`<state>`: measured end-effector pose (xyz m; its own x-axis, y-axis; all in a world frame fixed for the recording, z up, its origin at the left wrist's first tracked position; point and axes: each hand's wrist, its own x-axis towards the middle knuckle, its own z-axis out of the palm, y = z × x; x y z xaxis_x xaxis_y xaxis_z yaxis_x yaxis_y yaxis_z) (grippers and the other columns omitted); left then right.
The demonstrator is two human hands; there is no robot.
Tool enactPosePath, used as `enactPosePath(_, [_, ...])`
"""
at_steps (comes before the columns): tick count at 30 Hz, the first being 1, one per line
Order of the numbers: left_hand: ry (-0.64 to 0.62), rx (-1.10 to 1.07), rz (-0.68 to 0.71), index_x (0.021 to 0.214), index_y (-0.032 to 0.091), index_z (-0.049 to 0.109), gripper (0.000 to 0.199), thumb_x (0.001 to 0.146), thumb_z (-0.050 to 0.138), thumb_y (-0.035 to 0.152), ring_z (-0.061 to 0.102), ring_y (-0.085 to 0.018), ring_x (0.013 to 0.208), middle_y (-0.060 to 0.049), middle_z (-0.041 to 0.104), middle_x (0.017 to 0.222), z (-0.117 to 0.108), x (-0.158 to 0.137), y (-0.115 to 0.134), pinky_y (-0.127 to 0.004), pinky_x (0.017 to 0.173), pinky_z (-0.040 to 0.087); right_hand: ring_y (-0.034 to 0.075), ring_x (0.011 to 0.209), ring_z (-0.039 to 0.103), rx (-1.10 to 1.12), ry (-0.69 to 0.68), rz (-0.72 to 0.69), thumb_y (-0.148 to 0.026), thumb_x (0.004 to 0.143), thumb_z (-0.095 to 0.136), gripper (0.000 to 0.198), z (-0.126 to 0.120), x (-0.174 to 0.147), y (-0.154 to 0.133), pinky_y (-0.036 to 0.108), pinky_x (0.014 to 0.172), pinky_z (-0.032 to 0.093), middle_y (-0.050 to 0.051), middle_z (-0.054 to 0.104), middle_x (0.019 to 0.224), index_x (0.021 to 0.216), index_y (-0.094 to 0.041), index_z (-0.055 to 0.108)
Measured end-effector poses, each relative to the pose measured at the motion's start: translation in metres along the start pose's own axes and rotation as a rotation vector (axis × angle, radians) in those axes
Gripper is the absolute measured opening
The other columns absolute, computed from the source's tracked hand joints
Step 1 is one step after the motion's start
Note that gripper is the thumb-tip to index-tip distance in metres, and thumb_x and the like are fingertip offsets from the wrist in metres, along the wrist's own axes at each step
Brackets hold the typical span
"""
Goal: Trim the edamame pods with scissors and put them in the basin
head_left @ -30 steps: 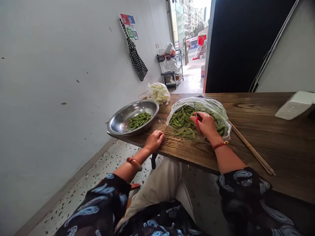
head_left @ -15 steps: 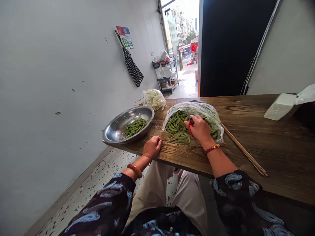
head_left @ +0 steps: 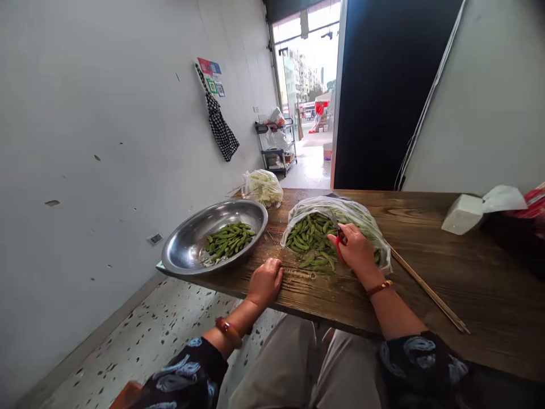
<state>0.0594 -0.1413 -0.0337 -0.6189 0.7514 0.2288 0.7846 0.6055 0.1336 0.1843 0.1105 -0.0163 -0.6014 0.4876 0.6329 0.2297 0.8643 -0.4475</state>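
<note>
My right hand [head_left: 356,247] is closed round the red-handled scissors [head_left: 339,244], whose blades point away from me over the pods. Beneath and beside them, green edamame pods [head_left: 310,233] fill the mouth of a clear plastic bag [head_left: 369,215], and a few lie spilled on the wood in front of it. My left hand [head_left: 265,282] rests at the near edge of the wooden table, fingers curled and palm down; whatever is under them is hidden. To its left stands a wide steel basin [head_left: 183,250] with a pile of edamame pods [head_left: 230,241] inside.
Behind the basin sits a plastic bag of pale green vegetables [head_left: 264,187]. Thin wooden skewers [head_left: 430,291] lie right of the pod bag. A tissue pack [head_left: 463,215] stands at the far right of the table [head_left: 421,227]. A wall runs along the left, beside a cart [head_left: 276,149].
The view has tilted up, so everything sits lower. My left hand has turned more palm down. The scissors' blades show more clearly, still in my right hand over the pods.
</note>
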Motion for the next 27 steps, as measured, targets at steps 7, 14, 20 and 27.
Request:
enactPosePath(7, [0.014, -0.084, 0.029, 0.108, 0.021, 0.055, 0.021, 0.094, 0.041, 0.025, 0.061, -0.021, 0.105, -0.009, 0.062, 0.114, 0.005, -0.001, -0.007, -0.032, 0.091, 0.045, 0.025, 0.093, 0.065, -0.142, -0.139, 0.042, -0.046, 0.088, 0.054, 0.038, -0.012, -0.034, -0.027, 0.032, 0.07, 0.049, 0.009, 0.064, 0.114, 0.118, -0.022, 0.062])
enactPosePath(14, [0.029, -0.163, 0.087, 0.115, 0.02, 0.055, 0.026, 0.092, 0.045, 0.028, 0.061, -0.023, 0.106, -0.011, 0.06, 0.117, 0.005, -0.005, -0.013, -0.034, 0.09, 0.044, 0.027, 0.095, 0.066, -0.276, -0.126, 0.151, -0.035, 0.085, 0.057, 0.031, -0.01, -0.096, -0.037, 0.036, 0.079, 0.052, 0.012, 0.065, 0.109, 0.11, -0.019, 0.066])
enactPosePath(20, [0.06, -0.172, 0.138, 0.113, 0.018, 0.055, 0.025, 0.091, 0.046, 0.026, 0.061, -0.024, 0.102, -0.011, 0.06, 0.114, 0.008, -0.007, -0.016, -0.034, 0.087, 0.045, 0.028, 0.103, 0.063, -0.289, -0.042, 0.216, -0.031, 0.083, 0.058, 0.031, -0.014, -0.119, -0.036, 0.041, 0.087, 0.051, 0.013, 0.065, 0.111, 0.11, -0.019, 0.066])
enactPosePath(27, [0.079, -0.208, 0.167, 0.113, 0.017, 0.056, 0.027, 0.092, 0.045, 0.03, 0.06, -0.027, 0.099, -0.014, 0.059, 0.111, 0.007, -0.006, -0.013, -0.037, 0.086, 0.045, 0.026, 0.109, 0.059, -0.244, -0.082, 0.27, -0.04, 0.082, 0.061, 0.041, -0.019, -0.124, -0.025, 0.04, 0.094, 0.047, 0.013, 0.063, 0.117, 0.115, -0.015, 0.063])
